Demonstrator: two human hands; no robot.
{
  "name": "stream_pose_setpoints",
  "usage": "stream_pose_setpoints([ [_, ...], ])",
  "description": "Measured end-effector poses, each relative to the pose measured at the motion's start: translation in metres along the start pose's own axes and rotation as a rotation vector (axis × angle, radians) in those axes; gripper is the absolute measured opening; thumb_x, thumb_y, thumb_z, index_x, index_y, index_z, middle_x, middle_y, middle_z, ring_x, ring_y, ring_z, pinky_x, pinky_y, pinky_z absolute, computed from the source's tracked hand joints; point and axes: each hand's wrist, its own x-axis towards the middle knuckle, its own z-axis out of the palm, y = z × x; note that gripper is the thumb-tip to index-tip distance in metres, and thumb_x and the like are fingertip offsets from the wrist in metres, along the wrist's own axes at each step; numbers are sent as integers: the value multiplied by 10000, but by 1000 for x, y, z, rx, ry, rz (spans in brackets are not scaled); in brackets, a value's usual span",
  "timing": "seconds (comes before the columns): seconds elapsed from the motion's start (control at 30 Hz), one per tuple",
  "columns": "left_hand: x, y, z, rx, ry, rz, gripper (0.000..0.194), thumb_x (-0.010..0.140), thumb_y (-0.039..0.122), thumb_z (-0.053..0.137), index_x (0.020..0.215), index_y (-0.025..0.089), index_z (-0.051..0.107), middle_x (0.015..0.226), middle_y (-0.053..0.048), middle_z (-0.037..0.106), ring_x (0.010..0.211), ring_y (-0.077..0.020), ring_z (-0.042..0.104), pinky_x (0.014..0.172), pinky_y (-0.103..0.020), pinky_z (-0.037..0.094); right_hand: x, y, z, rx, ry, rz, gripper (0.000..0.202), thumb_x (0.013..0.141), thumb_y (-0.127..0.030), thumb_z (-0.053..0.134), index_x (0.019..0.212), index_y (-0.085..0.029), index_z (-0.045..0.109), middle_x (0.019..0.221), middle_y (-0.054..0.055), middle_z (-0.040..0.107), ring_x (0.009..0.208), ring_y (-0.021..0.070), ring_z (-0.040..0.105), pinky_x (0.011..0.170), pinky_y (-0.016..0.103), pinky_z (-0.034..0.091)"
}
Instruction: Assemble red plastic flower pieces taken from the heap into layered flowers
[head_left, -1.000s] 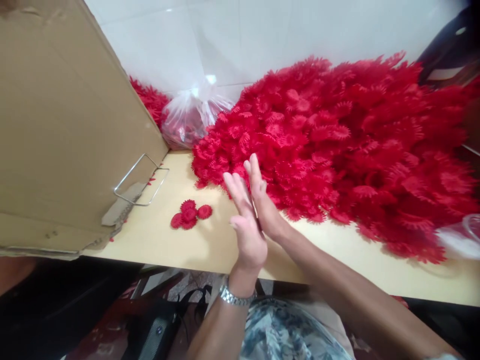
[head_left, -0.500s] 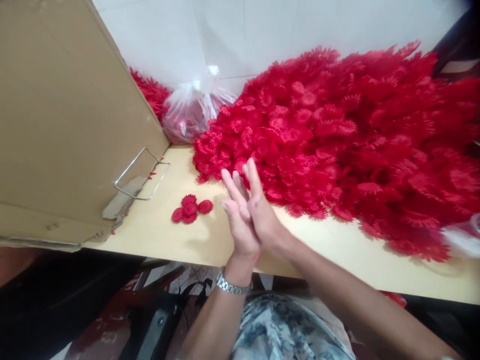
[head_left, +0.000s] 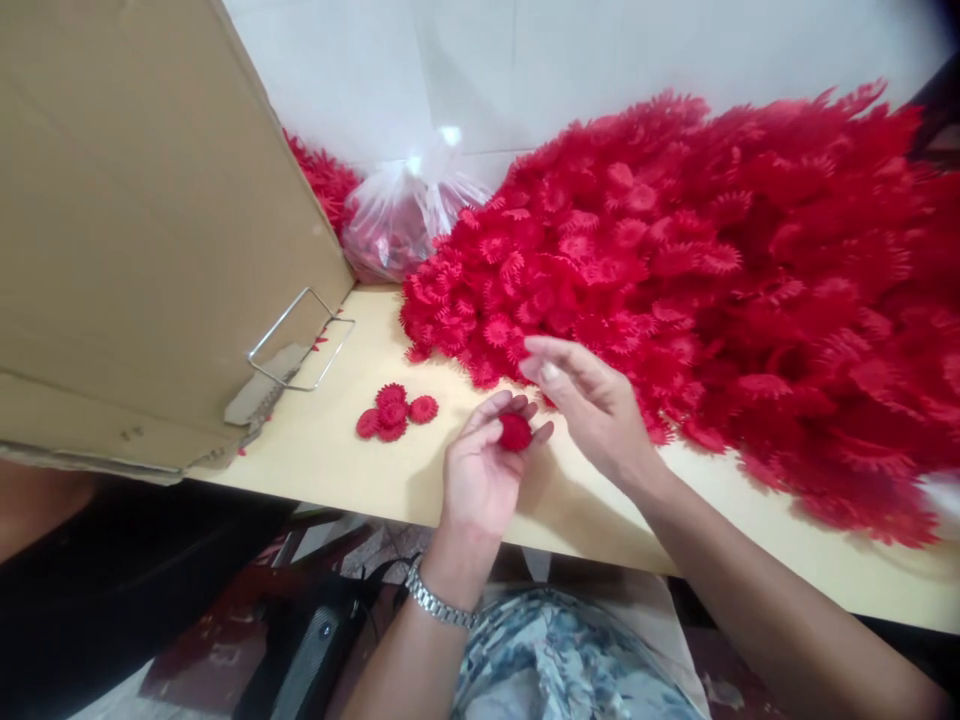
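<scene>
My left hand (head_left: 484,465), palm up with a metal-band watch at the wrist, has its fingers curled round a dark red artificial flower head (head_left: 515,431). Just above and to the right is my right hand (head_left: 592,405), its thumb and fingers drawn together in front of the pile. Whether anything is between those fingertips I cannot make out. A large pile of red artificial flower heads (head_left: 750,300) covers the back and right of the table. Left of my hands lies a small cluster of pressed-looking red flower heads (head_left: 392,410).
A tall cardboard box (head_left: 135,220) stands on the left of the pale table (head_left: 360,485), with a bent wire frame (head_left: 330,360) at its lower edge. A tied clear plastic bag (head_left: 390,225) sits by the wall. Another person's dark-clothed leg (head_left: 112,590) shows at lower left.
My palms were pressed together and have come apart. The red flower head now shows in my left hand, while my right hand has moved right. The view has shifted slightly.
</scene>
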Motion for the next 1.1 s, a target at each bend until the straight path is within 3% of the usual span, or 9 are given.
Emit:
stream_pose_setpoints([
  [0.07,-4,2,-1,23,20,20,301,723,5,470,931,143,638,938,-71,669,935,-174,629,867,-338,498,-11,-1,-8,-171,-88,-69,238,871,-369,515,1018,-206,606,925,57,648,853,187,623,710,318,524],
  [0.17,-10,2,-2,49,28,8,297,816,131,466,1073,159,613,1109,-98,638,1056,-183,588,809,-265,502,-24,7,-11,-462,-208,-264,205,839,-319,563,992,-195,621,933,86,635,892,222,593,747,359,505],
  [0.27,-14,-1,-6,91,-34,-27,313,830,195,487,1116,167,611,1162,-99,623,1114,-190,558,850,-262,480,-28,15,-10,-565,-192,-344,188,861,-291,515,969,-192,632,858,93,638,821,218,596,683,341,504],
  [0.4,-15,-4,-15,287,-126,45,354,747,126,605,1094,186,641,1027,-52,678,988,-153,607,919,-260,432,-28,11,-14,-370,-181,-178,186,886,-282,475,908,-198,639,763,44,647,699,162,607,620,274,483],
  [0.57,-14,-10,-21,549,-74,227,143,712,164,674,854,176,686,785,-9,679,690,-101,585,623,-188,463,-31,5,-14,-114,-283,81,351,905,-403,412,697,-172,573,658,27,613,637,160,591,608,280,472],
  [0.67,-14,-14,-22,579,-11,253,82,708,210,680,779,168,672,684,16,641,544,-73,508,496,-179,416,-34,5,-10,-144,-271,94,379,915,-421,381,665,-178,532,626,16,583,614,151,567,589,271,456],
  [0.8,-15,-14,-22,580,33,266,104,702,256,682,732,161,652,607,31,596,487,-62,463,447,-174,379,-37,5,-9,-280,-243,36,355,924,-397,373,696,-183,539,647,16,591,614,141,561,564,253,427],
  [0.97,-16,-12,-22,568,66,222,164,693,293,678,673,163,580,570,37,563,443,-63,446,395,-174,350,-42,8,-13,-316,-143,34,244,878,-416,479,908,-190,566,795,45,638,713,164,597,574,252,455],
  [1.1,-17,-12,-23,594,76,166,243,711,348,665,639,175,511,517,64,483,402,-49,391,372,-164,285,-45,12,-14,-260,-198,19,239,848,-403,550,963,-194,558,805,34,615,747,159,589,658,269,480],
])
